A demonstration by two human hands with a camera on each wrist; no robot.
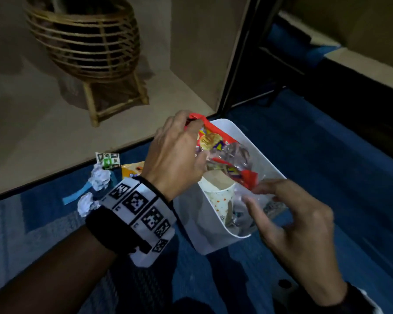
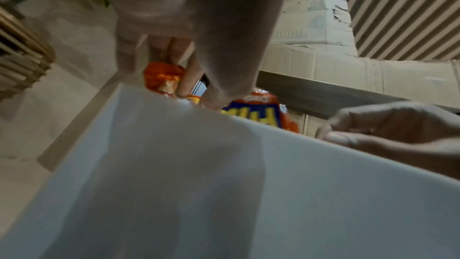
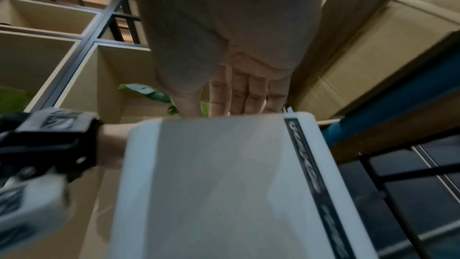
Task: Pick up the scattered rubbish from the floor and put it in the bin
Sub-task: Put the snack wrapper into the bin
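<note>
A red and clear snack wrapper point(image 1: 222, 150) hangs over the white bin point(image 1: 213, 241) on the blue carpet. My left hand point(image 1: 194, 137) grips its top end above the bin's far rim. My right hand point(image 1: 252, 193) pinches its lower corner between thumb and index finger over the near rim. The left wrist view shows the wrapper point(image 2: 251, 113) just behind the bin wall point(image 2: 199, 184). A spotted paper cup point(image 1: 218, 196) lies inside the bin. Left of the bin lie two crumpled white papers point(image 1: 100, 177), a green and white carton point(image 1: 108, 159), an orange packet point(image 1: 132, 169) and a blue strip point(image 1: 75, 196).
A rattan stand point(image 1: 84, 46) stands on the beige floor at the back left. A black metal frame point(image 1: 238, 53) rises behind the bin. Cardboard boxes point(image 2: 323, 46) and shelving point(image 3: 49, 36) stand beyond. Blue carpet spreads right of the bin.
</note>
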